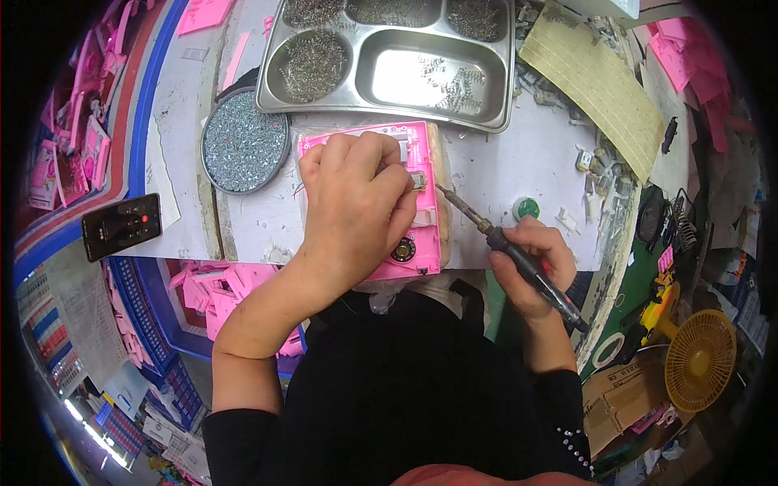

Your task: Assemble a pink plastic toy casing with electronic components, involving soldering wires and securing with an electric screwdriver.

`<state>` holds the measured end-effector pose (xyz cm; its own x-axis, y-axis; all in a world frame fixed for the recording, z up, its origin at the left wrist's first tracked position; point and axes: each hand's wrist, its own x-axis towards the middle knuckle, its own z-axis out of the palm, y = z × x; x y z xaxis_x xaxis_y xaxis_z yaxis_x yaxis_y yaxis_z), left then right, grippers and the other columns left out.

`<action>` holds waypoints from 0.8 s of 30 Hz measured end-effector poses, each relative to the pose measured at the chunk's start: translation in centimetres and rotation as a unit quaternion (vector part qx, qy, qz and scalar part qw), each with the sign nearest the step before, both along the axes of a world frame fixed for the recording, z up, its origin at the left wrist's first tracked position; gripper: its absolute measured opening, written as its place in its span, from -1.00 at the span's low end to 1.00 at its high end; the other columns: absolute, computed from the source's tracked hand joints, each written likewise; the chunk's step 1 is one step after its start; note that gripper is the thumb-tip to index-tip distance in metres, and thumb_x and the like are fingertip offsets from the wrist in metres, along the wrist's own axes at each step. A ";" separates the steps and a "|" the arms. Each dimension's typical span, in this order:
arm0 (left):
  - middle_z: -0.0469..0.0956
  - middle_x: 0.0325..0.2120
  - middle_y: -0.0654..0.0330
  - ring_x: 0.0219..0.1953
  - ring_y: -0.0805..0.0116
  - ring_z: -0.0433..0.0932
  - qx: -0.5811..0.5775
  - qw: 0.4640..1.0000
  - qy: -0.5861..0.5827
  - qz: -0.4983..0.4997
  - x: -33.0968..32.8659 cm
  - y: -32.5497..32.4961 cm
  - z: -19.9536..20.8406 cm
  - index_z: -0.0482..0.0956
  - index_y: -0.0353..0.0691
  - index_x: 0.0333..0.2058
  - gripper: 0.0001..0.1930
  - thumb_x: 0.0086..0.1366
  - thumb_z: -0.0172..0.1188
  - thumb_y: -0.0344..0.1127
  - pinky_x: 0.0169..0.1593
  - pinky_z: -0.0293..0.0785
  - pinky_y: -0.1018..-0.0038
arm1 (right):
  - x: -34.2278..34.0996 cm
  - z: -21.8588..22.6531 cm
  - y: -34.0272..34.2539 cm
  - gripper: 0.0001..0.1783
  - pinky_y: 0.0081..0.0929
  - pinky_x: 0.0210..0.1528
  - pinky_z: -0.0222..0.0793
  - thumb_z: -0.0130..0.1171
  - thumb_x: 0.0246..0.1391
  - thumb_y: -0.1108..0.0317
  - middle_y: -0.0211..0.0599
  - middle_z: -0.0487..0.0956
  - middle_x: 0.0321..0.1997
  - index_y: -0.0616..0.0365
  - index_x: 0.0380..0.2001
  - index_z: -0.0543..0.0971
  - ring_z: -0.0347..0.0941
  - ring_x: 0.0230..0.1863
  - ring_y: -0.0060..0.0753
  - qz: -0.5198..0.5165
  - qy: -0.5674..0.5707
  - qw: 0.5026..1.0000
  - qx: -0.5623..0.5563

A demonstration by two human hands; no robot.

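Note:
A pink plastic casing [423,243] lies on a padded block at the table's near edge, with a round black part [403,249] and small metal parts set in it. My left hand [352,202] rests over the casing's left and middle, fingers bent and pinched together. Whatever they grip is hidden beneath them; a thin wire shows at the hand's left side. In my right hand [535,263] is a soldering iron [519,261] with a black handle. Its metal tip points up-left, close to the casing's right edge.
A steel compartment tray [387,116] of small springs stands behind the casing. Left of it are a round dish of screws [245,142] and a phone [121,227]. A small green-and-white container [526,209] sits right, near loose parts [596,174] and cardboard [596,85]. Pink pieces [223,296] fill a blue bin.

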<state>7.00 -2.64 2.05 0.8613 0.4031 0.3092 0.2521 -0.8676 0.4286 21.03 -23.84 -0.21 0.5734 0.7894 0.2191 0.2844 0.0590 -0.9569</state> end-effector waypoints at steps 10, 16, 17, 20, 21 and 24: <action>0.47 -0.26 0.28 -0.14 0.23 0.41 0.002 1.000 -0.026 -0.009 -0.3 0.2 -0.4 0.60 -0.11 -0.44 -0.88 0.06 0.39 -0.34 0.01 0.13 0.18 | 0.5 0.2 0.0 -0.65 -0.61 -0.42 0.25 0.46 0.01 0.54 -0.31 0.58 -0.38 0.25 -0.12 0.59 0.40 -0.47 -0.57 -0.009 0.013 1.000 0.022; 0.42 -0.28 0.23 -0.17 0.20 0.40 0.042 0.999 0.024 0.002 0.3 -0.1 0.1 0.59 -0.10 -0.42 -0.89 0.09 0.35 -0.31 0.02 0.13 0.17 | 0.9 -0.2 1.1 -0.66 -0.57 -0.46 0.21 0.49 -0.03 0.51 -0.34 0.58 -0.43 0.21 -0.16 0.61 0.38 -0.51 -0.56 0.000 -0.011 1.000 0.011; 0.42 -0.27 0.21 -0.16 0.19 0.40 0.044 0.998 0.034 -0.001 0.4 -0.1 0.3 0.60 -0.11 -0.40 -0.89 0.10 0.35 -0.31 0.03 0.13 0.17 | 1.0 0.0 1.3 -0.65 -0.56 -0.47 0.21 0.50 -0.05 0.51 -0.35 0.57 -0.45 0.20 -0.17 0.62 0.38 -0.52 -0.54 0.004 -0.020 1.000 0.005; 0.40 -0.26 0.17 -0.16 0.16 0.40 0.045 0.997 0.063 -0.006 0.9 0.0 0.9 0.61 -0.12 -0.40 -0.88 0.07 0.35 -0.32 0.03 0.13 0.16 | 1.1 -0.2 1.7 -0.64 -0.53 -0.48 0.20 0.52 -0.08 0.47 -0.37 0.55 -0.50 0.17 -0.18 0.63 0.36 -0.56 -0.50 0.008 -0.044 0.999 0.000; 0.39 -0.26 0.17 -0.16 0.15 0.40 0.046 0.996 0.074 -0.005 1.0 0.0 1.1 0.61 -0.12 -0.40 -0.88 0.06 0.35 -0.32 0.03 0.13 0.15 | 1.1 -0.3 1.7 -0.64 -0.53 -0.49 0.19 0.52 -0.08 0.46 -0.37 0.54 -0.51 0.16 -0.18 0.63 0.35 -0.57 -0.49 0.010 -0.052 0.999 0.000; 0.38 -0.27 0.17 -0.14 0.15 0.40 0.039 0.994 0.098 -0.005 1.4 -0.1 1.7 0.62 -0.12 -0.40 -0.88 0.05 0.34 -0.32 0.02 0.13 0.15 | 1.3 -0.4 1.9 -0.64 -0.51 -0.49 0.19 0.53 -0.09 0.43 -0.37 0.52 -0.54 0.14 -0.19 0.64 0.34 -0.59 -0.48 0.017 -0.058 0.998 -0.004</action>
